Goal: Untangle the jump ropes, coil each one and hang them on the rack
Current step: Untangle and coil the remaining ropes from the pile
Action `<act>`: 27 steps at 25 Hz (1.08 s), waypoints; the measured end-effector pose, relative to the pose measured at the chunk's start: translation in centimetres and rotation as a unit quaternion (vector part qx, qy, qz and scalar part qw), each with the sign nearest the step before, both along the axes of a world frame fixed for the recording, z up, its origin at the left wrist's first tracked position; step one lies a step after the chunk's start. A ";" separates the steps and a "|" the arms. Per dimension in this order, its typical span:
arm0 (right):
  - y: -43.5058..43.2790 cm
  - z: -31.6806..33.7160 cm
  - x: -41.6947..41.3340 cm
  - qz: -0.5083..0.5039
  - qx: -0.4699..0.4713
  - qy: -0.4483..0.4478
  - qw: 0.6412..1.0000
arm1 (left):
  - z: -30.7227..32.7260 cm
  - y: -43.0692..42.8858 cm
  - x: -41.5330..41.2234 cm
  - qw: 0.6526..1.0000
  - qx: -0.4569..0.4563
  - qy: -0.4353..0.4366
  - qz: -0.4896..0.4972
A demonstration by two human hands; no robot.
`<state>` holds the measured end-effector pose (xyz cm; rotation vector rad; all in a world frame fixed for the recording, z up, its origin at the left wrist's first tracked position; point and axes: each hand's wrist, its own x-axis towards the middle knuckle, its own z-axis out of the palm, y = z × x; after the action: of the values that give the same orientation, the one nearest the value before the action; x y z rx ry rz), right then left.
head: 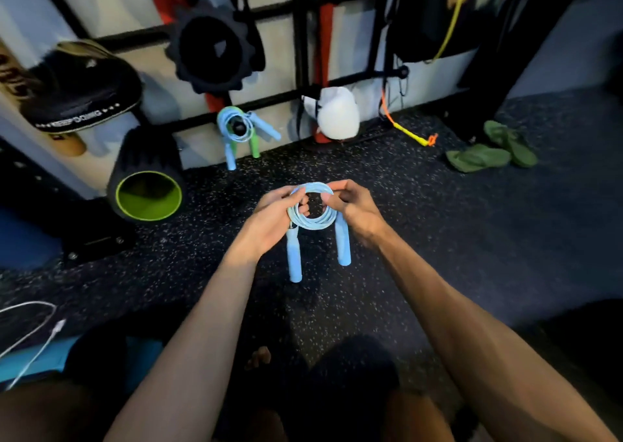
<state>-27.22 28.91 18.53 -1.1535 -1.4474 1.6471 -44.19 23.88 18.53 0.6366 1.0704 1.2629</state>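
Observation:
A light blue jump rope [313,220] is wound into a small coil in front of me, above the floor. Its two blue handles [293,259] hang straight down from the coil. My left hand [273,219] grips the coil's left side and my right hand [354,205] pinches its top right. On the black wall rack [300,53], coiled rope [236,128] hangs from a low peg near the floor, with blue handles and a green handle dangling from it.
A black foam roller with a green core [148,192] lies at the left by the wall. Green sandals [492,151] sit at the right on the speckled floor. A white bag [337,113], a ridged black roller [212,47] and bands hang on the rack. A white cable [30,333] lies lower left.

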 end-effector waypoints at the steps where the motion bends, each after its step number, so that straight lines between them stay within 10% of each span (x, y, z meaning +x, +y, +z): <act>1: 0.4 -0.4 -1.2 0.002 0.000 0.002 1.000 | -0.6 0.0 -1.1 1.000 0.006 0.017 0.016; 9: 5.7 -4.0 -10.1 0.029 0.041 -0.010 0.999 | -3.8 3.0 -7.5 0.937 0.070 0.292 0.178; 27: 20.0 -8.5 -26.6 -0.111 0.242 -0.012 0.964 | -7.0 19.1 -20.8 0.833 0.057 0.390 0.389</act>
<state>-53.80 48.94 10.04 -1.0096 -1.5583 1.0499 -65.03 42.94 11.53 0.8828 2.0907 1.8276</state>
